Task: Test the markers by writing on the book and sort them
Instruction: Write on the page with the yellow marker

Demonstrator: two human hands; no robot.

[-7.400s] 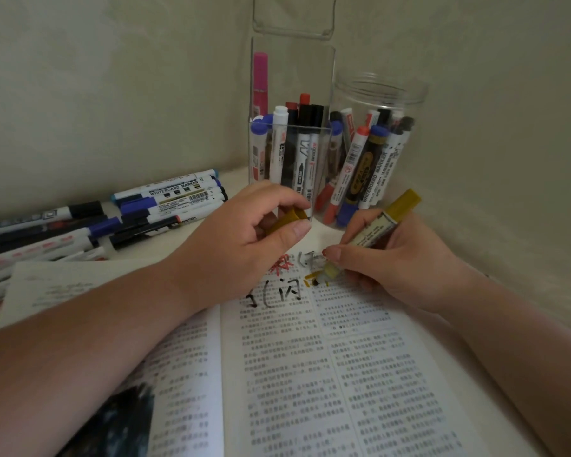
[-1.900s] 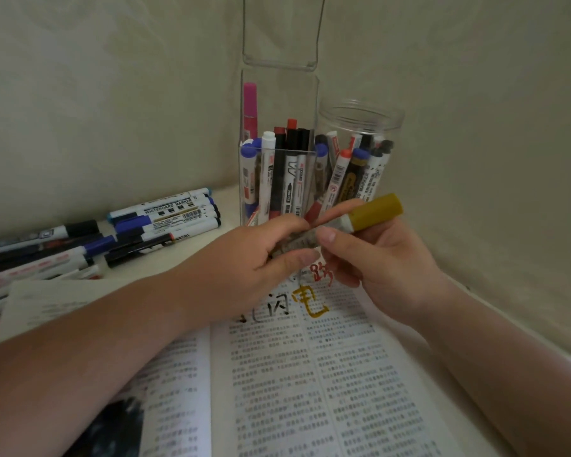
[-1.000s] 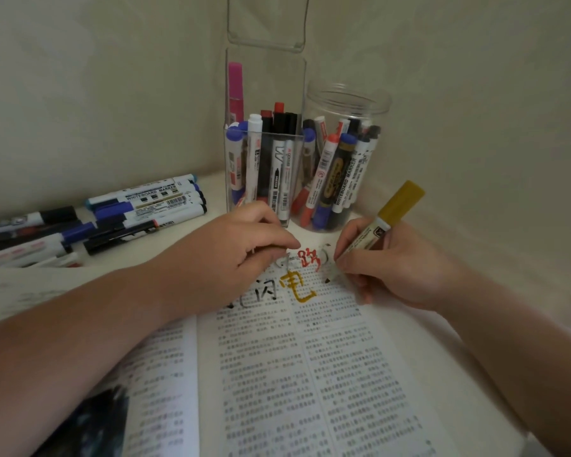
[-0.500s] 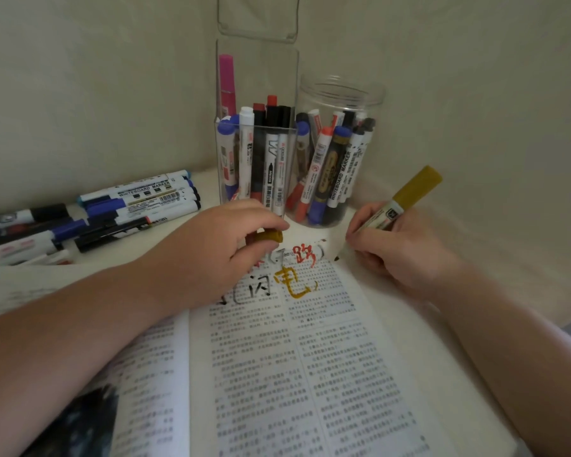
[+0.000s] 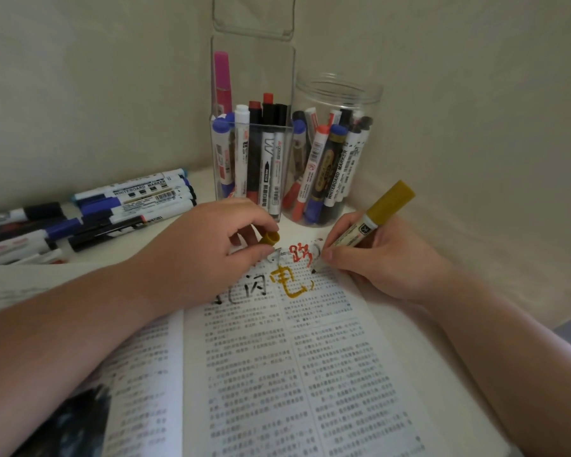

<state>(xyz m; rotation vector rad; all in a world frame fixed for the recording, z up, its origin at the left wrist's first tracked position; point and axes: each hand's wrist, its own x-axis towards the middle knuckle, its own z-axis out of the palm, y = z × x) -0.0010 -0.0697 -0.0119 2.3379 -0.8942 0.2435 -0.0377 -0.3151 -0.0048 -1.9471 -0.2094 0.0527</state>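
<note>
Thumb and fingertips (image 5: pixel 335 257) of the right hand (image 5: pixel 386 262) are curled tight around a white-barrelled marker with a mustard-yellow end (image 5: pixel 371 222), gripped low near the nib like a pen. The nib now touches the page of the open book of printed text (image 5: pixel 310 357), just right of a bold yellow handwritten character (image 5: pixel 289 282) and below a red handwritten character (image 5: pixel 299 253). Half a second ago the nib was further right, near the page edge, so the hand has come back in, probably for another stroke. The left hand (image 5: pixel 205 249) rests on the page with fingers curled, still pinching the small mustard-yellow cap (image 5: pixel 270 238). The yellow mark is solid, so this marker seems to work; it is uncapped and not yet sorted. Behind the hands stand a square clear plastic holder (image 5: pixel 254 133) and a round clear plastic jar (image 5: pixel 338 90), both holding markers upright. A row of loose whiteboard markers (image 5: pixel 129 199) lies on the white table (image 5: pixel 200 174) to the left
</note>
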